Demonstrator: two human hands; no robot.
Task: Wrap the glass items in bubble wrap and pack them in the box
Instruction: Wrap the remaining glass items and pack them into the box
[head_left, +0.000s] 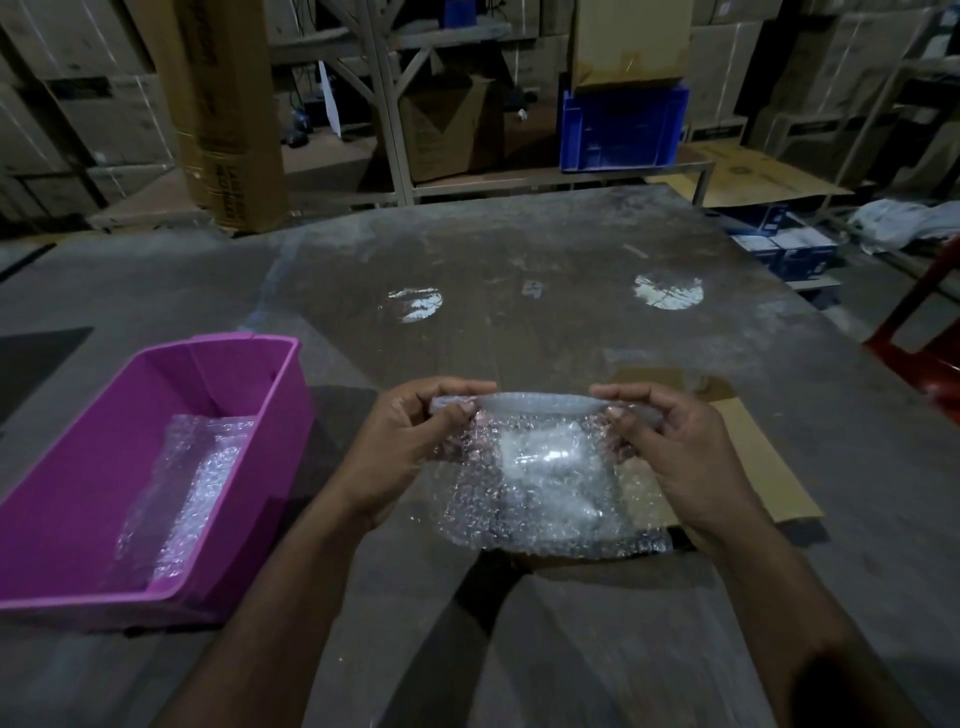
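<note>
Fingers of left hand (415, 431) and right hand (670, 447) pinch the bubble wrap (540, 499) over a glass item (545, 457).

Clear plastic bubble wrap (545, 499), glossy and dimpled, catches the light over a pale glass item (543, 457) that shows only dimly through it. A bin (78, 467) of smooth, matt purple plastic holds more of the same shiny wrap (192, 478). The table (519, 270) has a dull grey top, scuffed and blotchy, with two bright reflections. A flat sheet of matt brown cardboard (769, 467) lies under the wrap. Behind stands a blue plastic crate (623, 130).
</note>
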